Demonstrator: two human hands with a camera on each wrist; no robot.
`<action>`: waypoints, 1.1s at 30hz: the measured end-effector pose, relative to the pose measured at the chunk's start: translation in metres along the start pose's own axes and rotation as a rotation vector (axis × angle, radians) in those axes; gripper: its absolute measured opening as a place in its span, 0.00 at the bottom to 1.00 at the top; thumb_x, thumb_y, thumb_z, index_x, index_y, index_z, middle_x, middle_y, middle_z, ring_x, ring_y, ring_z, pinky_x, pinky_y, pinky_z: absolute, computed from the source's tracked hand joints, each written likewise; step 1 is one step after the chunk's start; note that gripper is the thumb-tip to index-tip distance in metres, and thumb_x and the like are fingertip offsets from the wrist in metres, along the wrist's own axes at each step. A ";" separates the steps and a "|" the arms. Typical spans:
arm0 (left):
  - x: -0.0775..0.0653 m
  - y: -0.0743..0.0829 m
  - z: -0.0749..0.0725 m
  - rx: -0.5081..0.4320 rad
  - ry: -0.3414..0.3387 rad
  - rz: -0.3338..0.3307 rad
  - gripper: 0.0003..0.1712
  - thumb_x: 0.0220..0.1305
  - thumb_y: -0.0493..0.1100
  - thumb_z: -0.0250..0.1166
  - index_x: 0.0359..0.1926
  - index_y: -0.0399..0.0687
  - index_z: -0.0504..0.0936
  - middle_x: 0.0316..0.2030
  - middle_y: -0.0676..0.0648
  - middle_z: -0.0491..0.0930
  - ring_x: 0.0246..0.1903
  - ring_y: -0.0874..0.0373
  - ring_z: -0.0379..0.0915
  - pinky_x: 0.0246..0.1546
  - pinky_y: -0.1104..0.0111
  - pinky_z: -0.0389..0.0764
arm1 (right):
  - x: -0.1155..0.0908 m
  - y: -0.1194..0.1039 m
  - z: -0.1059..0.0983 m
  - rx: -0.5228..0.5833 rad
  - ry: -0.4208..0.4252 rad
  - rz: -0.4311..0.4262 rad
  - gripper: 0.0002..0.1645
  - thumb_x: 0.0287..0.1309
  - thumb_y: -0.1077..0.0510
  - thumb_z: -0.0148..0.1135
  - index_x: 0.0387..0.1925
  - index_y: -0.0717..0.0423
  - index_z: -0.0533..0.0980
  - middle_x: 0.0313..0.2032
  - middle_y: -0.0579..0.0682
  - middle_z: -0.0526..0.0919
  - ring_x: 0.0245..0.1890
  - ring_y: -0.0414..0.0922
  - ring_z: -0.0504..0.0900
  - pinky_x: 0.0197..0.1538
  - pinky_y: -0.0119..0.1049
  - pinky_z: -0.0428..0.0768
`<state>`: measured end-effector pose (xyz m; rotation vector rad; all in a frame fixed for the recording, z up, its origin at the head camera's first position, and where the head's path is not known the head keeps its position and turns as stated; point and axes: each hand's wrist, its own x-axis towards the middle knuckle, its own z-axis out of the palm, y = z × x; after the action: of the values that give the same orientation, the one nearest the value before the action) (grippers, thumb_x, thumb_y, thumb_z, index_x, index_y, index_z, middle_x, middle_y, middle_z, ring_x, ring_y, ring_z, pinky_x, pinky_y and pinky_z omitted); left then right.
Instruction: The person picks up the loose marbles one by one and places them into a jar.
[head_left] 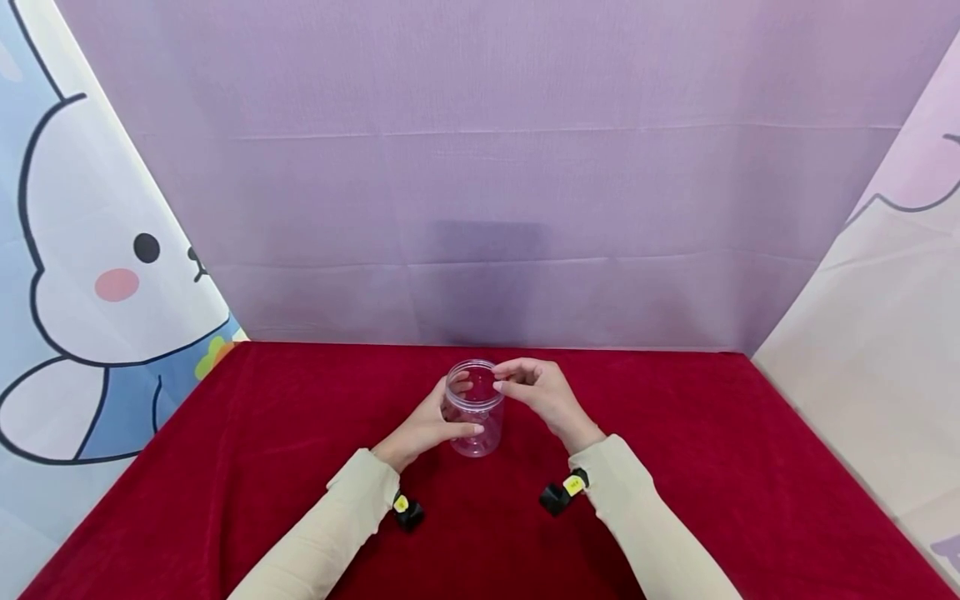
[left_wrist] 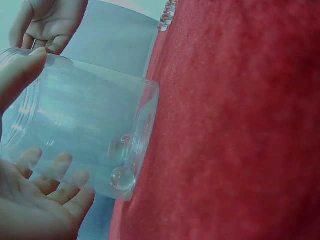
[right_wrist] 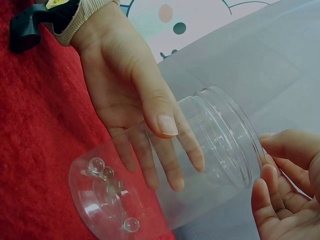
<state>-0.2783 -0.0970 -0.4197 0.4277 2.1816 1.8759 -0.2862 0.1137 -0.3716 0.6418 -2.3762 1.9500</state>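
in the middle of the red cloth (head_left: 675,467), near its back edge, the clear jar (head_left: 484,412) is roughly upright, its round mouth facing up between your two hands. your left hand (head_left: 431,422) has hold of it from the side: the thumb lies across the front of the wall, and the other fingers, slightly parted and gently bent, reach round the far side. your right hand (head_left: 543,392) is at the opposite side of the mouth, with thumb and forefinger close to the rim and a small gap between their tips; the remaining fingers are bent in. you cannot tell from these views whether those fingertips pinch the rim or hold something small.

inside the jar, a few clear balls (right_wrist: 131,225) lie at the bottom, apart from one pair side by side. outside it, a cluster of clear beads (left_wrist: 167,15) shows at the cloth's edge in the left wrist view. you wear cream sleeves (head_left: 322,525), and a plain purple backdrop (head_left: 487,167) hangs behind the cloth.
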 end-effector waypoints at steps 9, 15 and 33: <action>0.000 -0.001 -0.001 -0.003 -0.009 0.004 0.52 0.52 0.39 0.71 0.71 0.57 0.49 0.67 0.43 0.60 0.64 0.49 0.58 0.62 0.49 0.61 | -0.004 -0.001 0.000 0.032 0.005 0.019 0.15 0.55 0.63 0.65 0.44 0.65 0.80 0.38 0.52 0.84 0.33 0.44 0.76 0.38 0.30 0.76; 0.002 -0.003 0.000 -0.001 -0.011 0.006 0.52 0.52 0.39 0.71 0.72 0.54 0.48 0.67 0.41 0.60 0.63 0.47 0.59 0.62 0.49 0.62 | -0.007 0.001 -0.003 0.058 0.010 0.015 0.15 0.55 0.64 0.65 0.45 0.65 0.79 0.39 0.52 0.84 0.35 0.43 0.78 0.41 0.31 0.77; 0.002 -0.003 -0.001 0.003 -0.016 0.027 0.52 0.52 0.38 0.70 0.71 0.49 0.48 0.67 0.40 0.58 0.66 0.43 0.54 0.61 0.48 0.65 | -0.022 0.009 -0.022 0.026 0.019 0.035 0.16 0.56 0.59 0.65 0.45 0.61 0.79 0.42 0.60 0.82 0.38 0.46 0.79 0.45 0.37 0.78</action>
<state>-0.2813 -0.0976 -0.4227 0.4726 2.1799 1.8764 -0.2748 0.1426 -0.3806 0.5839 -2.3713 1.9943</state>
